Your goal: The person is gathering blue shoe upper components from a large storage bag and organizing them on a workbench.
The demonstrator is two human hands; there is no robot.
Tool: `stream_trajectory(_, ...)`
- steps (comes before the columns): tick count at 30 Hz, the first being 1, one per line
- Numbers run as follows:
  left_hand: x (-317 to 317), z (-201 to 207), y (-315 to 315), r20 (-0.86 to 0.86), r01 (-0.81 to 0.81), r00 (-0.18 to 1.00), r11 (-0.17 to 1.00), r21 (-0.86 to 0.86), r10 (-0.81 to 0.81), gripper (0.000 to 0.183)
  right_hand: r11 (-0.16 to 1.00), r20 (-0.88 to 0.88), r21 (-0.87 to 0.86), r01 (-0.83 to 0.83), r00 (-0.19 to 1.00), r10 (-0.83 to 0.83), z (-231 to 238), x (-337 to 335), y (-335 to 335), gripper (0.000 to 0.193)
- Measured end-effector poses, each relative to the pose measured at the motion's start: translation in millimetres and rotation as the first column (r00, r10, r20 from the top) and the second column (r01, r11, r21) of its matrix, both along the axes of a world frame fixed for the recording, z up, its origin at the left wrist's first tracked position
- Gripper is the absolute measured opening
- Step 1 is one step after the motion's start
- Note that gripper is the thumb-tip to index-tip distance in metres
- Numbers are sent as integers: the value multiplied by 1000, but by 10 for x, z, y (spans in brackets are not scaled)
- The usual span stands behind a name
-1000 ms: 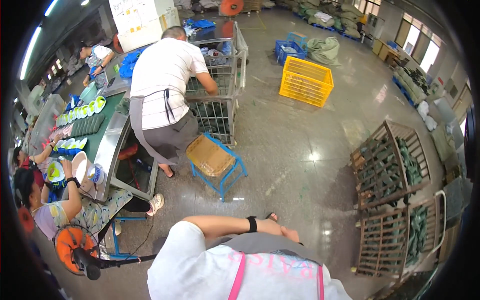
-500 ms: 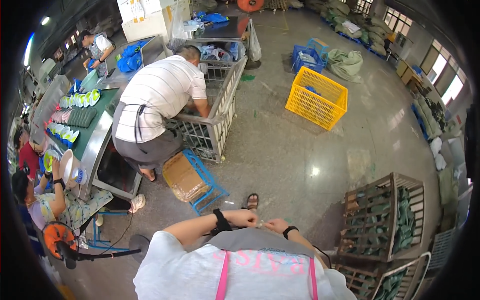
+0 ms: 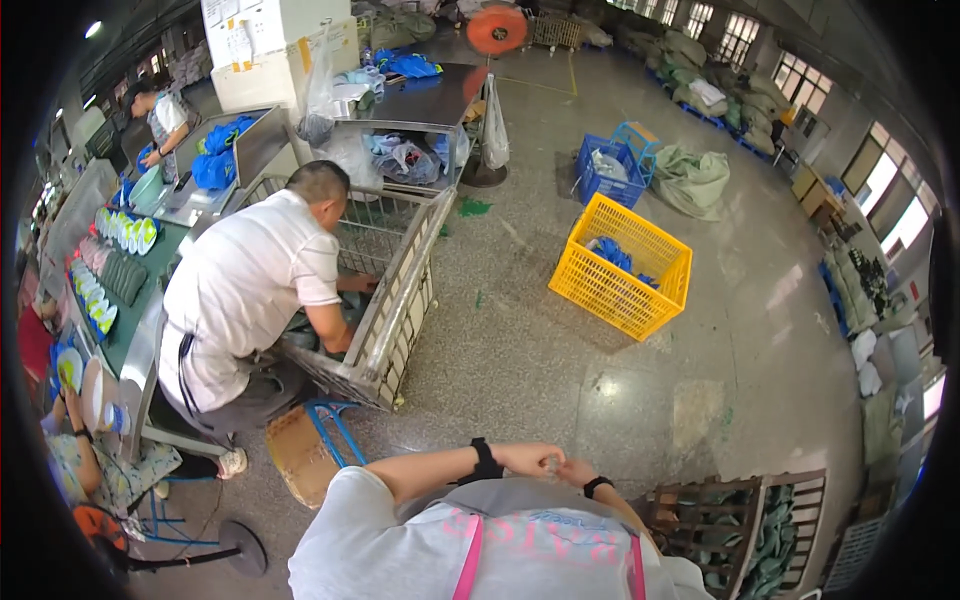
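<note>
My left hand (image 3: pixel 526 459) and my right hand (image 3: pixel 577 472) meet in front of my waist, fingers closed and tips together. Something small and pale seems to be between them, too small to name. A grey apron (image 3: pixel 520 493) hangs just below my hands, over my white shirt. Dark bands sit on both my wrists. Ahead on the left, a person in a white shirt (image 3: pixel 243 270) bends over a metal-framed cage cart (image 3: pixel 392 345), both arms reaching inside it. A stool with a brown top (image 3: pixel 299 455) and blue legs stands left of my arms.
A yellow crate (image 3: pixel 622 268) with blue pieces stands ahead, a blue crate (image 3: pixel 608 175) behind it. Slatted racks of green pieces (image 3: pixel 770 540) are at my right. A workbench (image 3: pixel 150 275) with rows of shoe-like pieces runs along the left, where other people work. A fan stand (image 3: pixel 240 548) is lower left.
My view has shifted forward, so the crates and cart sit lower in it. My hands stay together at my waist. The person at the cart has raised their head slightly and turned.
</note>
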State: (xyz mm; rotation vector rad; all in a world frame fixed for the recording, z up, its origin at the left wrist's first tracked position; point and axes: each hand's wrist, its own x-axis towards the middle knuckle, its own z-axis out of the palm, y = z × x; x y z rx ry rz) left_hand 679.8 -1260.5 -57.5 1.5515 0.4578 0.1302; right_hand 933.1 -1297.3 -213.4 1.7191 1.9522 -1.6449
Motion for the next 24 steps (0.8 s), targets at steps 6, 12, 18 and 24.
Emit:
stream_trajectory(6,-12,53,1153,-50,47,998,997,-55,-49,34,997,39,-60,45,998,-43,249,3,1030,49)
stream_trajectory(12,58,-36,2462,-129,44,991,998,47,-37,32,991,-93,-127,-31,995,19,-213,139,2577,52)
stream_trajectory(18,304,580,3766,-254,-151,955,988,19,151,30,979,-312,-104,-175,941,135,-27,-69,4313,48)
stream_trajectory(24,223,603,4643,-274,-214,929,965,154,250,34,917,-290,-9,-398,879,378,344,-430,5480,41)
